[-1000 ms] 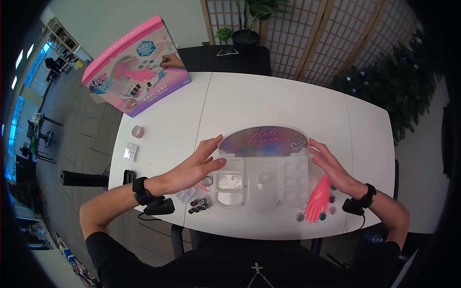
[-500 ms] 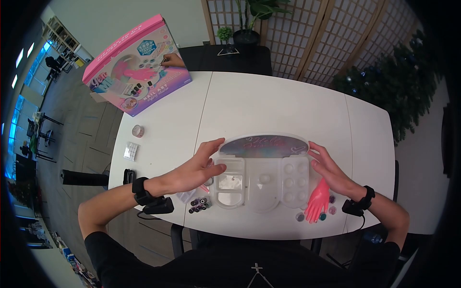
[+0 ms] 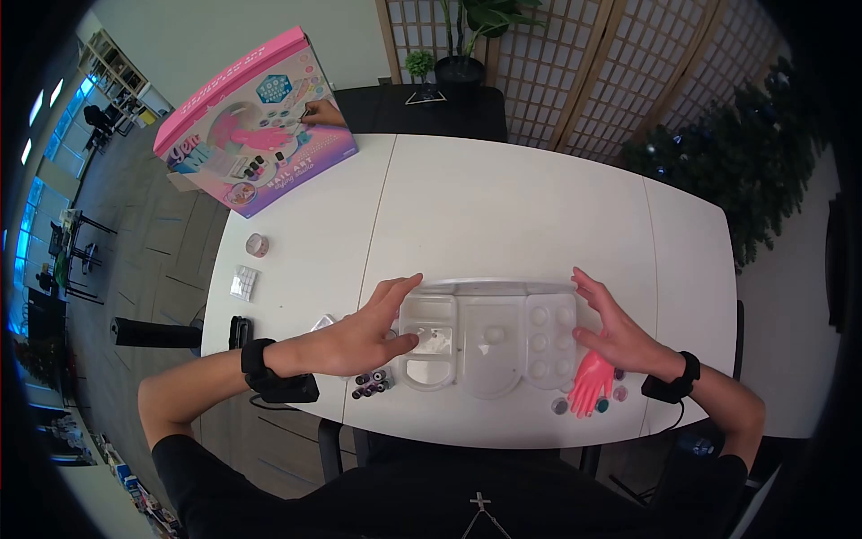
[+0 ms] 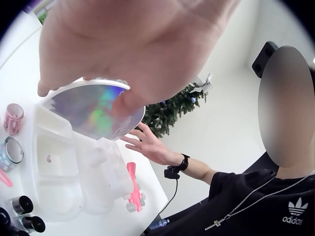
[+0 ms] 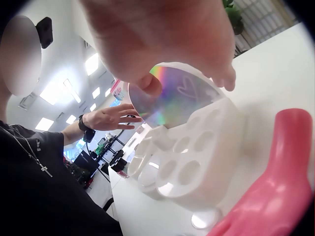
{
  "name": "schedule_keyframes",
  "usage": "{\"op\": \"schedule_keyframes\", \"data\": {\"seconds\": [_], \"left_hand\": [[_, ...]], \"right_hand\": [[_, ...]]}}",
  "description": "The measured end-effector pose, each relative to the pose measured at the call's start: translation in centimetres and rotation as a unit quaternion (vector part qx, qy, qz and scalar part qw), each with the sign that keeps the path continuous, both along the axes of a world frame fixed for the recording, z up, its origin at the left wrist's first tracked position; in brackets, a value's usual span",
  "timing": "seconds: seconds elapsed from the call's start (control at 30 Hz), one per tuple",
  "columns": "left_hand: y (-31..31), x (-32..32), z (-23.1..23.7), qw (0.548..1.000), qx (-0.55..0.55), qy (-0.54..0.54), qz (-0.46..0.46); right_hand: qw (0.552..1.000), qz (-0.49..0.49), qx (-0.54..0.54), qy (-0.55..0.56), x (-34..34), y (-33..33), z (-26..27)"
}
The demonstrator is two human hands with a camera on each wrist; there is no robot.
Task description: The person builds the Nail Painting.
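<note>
A white tray with compartments and round wells lies on the table. Its iridescent panel stands nearly upright along the back edge, seen almost edge-on in the head view; a heart shows on it in the right wrist view. The left hand, fingers extended, is at the tray's left side, fingertips by the panel's left end. At the opposite end is the right hand, also with extended fingers. Whether either hand touches the panel cannot be told. A pink model hand lies right of the tray.
Small dark-capped bottles stand left of the tray, and small pots surround the pink model hand. Farther left are a clear packet, a round container and a black object. A large printed box stands at the back left.
The panel has gone from leaning back with its face showing to nearly upright. Both hands have shifted slightly, their thumbs now lower and farther from the panel.
</note>
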State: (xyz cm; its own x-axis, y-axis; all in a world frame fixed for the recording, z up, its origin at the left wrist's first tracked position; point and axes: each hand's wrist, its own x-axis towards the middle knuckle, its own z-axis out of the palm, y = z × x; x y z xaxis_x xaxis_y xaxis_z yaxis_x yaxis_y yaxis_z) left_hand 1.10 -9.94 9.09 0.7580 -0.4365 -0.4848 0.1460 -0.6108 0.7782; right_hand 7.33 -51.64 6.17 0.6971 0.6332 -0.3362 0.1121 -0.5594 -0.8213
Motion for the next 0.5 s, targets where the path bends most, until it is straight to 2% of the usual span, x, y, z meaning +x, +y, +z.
{"op": "schedule_keyframes", "data": {"seconds": [0.33, 0.5], "left_hand": [[0.1, 0.2, 1.8, 0.999, -0.002, -0.001, -0.049], [0.4, 0.1, 0.7, 0.994, 0.013, -0.048, -0.093]], "right_hand": [[0.992, 0.062, -0.07, -0.079, -0.4, -0.2, 1.1], [0.994, 0.063, -0.08, -0.051, -0.3, 0.0, 1.9]]}}
